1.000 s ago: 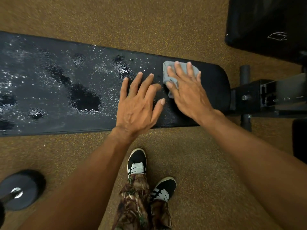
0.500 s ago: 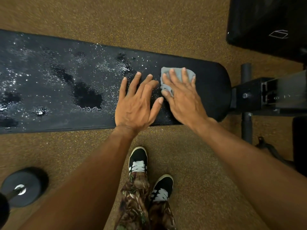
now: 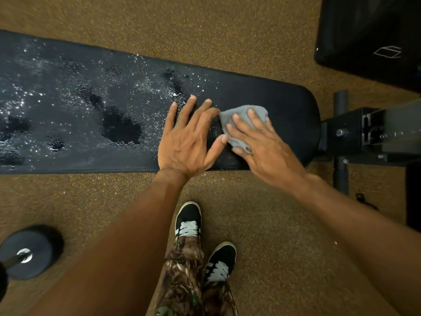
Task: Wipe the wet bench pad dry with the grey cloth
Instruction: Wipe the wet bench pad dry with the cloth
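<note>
Bench pad (image 3: 284, 103) mostly wet, wiping looks early: right hand (image 3: 262, 147) presses grey cloth (image 3: 241, 112) flat-fingered, left hand (image 3: 184, 142) splayed flat beside it, next pass should sweep into puddles (image 3: 120, 128).

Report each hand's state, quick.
Left hand: open, fingers spread flat on the bench pad.
Right hand: open, straight fingers pressing the grey cloth onto the pad.
</note>
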The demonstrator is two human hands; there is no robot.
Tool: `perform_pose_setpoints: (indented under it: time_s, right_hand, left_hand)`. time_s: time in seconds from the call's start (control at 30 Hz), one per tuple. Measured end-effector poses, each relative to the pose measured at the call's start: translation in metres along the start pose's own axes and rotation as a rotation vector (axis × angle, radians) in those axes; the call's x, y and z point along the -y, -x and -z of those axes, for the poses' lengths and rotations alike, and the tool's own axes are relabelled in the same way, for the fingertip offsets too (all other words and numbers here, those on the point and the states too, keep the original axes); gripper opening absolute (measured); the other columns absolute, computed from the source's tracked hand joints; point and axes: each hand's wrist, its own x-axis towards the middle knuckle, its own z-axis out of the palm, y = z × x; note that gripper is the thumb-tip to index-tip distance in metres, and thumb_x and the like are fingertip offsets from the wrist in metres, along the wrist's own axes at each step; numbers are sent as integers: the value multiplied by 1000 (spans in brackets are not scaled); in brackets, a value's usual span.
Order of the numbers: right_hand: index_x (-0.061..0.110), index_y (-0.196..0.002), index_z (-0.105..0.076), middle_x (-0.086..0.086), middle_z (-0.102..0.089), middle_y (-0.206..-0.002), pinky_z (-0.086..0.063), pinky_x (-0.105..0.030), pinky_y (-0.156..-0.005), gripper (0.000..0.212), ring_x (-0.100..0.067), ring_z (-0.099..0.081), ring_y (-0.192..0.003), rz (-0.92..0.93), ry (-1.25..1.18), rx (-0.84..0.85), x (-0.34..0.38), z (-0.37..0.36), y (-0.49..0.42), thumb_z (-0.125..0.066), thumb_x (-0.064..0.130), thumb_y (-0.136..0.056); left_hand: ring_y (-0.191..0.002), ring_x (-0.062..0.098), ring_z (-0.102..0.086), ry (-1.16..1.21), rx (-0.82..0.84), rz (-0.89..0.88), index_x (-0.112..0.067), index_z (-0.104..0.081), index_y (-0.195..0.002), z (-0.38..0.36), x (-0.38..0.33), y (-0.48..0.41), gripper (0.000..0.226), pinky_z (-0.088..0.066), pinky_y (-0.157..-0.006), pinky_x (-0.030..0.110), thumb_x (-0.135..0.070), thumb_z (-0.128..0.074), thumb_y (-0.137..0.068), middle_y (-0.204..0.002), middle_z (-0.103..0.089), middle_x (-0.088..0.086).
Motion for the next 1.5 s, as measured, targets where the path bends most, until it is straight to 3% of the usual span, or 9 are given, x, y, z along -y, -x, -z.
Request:
perform_pose_setpoints:
  time_s: [0.13,0.3,0.5,0.7,0.83,1.0,1.3,1.4,1.5]
  right_hand:
    - [24,-156,-19,10,-7,-164,1,-47,-125,63,-16,6,-153,-102,-41,40,-17,15,-5,-16,54,-100]
    - [16,-154,-31,-4,-22,-164,-3,-55,-122,61,-33,-4,-153,-82,-45,-55,17,1,-23,-21,48,-102]
    - [24,-154,-24,9,-14,-163,9,-32,-122,61,-12,2,-153,-26,-44,31,-22,8,15,-18,52,-100]
    - [13,-154,-29,-5,-23,-163,1,-48,-123,60,-29,-4,-153,-65,-58,-82,15,-9,-7,-27,45,-103]
    - [20,-155,-25,3,-17,-164,-2,-46,-125,56,-19,0,-154,107,55,21,-5,-11,25,-33,39,-104]
    - [18,-155,-23,2,-17,-164,0,-48,-124,65,-22,-1,-154,-68,-41,-10,5,1,3,-15,52,-100]
    - [22,-153,-28,8,-18,-160,2,-42,-123,57,-16,-3,-153,9,-52,-19,-9,-7,23,-23,47,-102]
    - [17,-154,-28,1,-19,-163,5,-44,-122,63,-22,1,-152,-90,-119,-62,18,-11,3,-19,50,-101]
    - [14,-152,-31,-3,-24,-162,2,-47,-123,59,-26,-2,-153,8,-98,-53,29,-20,12,-26,45,-103]
  left_hand:
    - [-151,30,-32,1,10,-9,-20,-50,-142,1,-1,-1,71,-22,-123,56,-66,-16,-101,-155,-48,2]
    - [-152,31,-31,0,23,-11,-20,-50,-143,1,0,-1,77,-21,-123,56,-70,-11,-99,-156,-47,2]
    - [-153,30,-29,-6,40,-6,-20,-50,-143,1,0,-2,80,-20,-124,56,-73,-11,-97,-157,-46,1]
    - [-152,30,-29,-25,33,-14,-20,-49,-143,-1,0,-2,77,-20,-123,56,-72,-15,-97,-158,-45,2]
    - [-153,29,-29,-16,21,-12,-20,-50,-143,-1,1,-1,77,-20,-123,56,-72,-15,-98,-157,-46,1]
    - [-152,29,-31,3,-5,-12,-20,-49,-143,-3,0,0,73,-21,-123,55,-69,-16,-99,-156,-47,1]
    - [-152,25,-30,69,-15,39,-23,-51,-142,-2,0,-1,58,-20,-124,52,-48,-13,-106,-156,-48,-3]
    - [-153,25,-30,68,-17,38,-23,-51,-142,-3,1,-1,58,-20,-124,52,-47,-12,-106,-157,-47,-3]
    - [-153,24,-30,68,-14,47,-24,-51,-142,-3,1,-1,56,-20,-124,51,-46,-13,-106,-157,-47,-4]
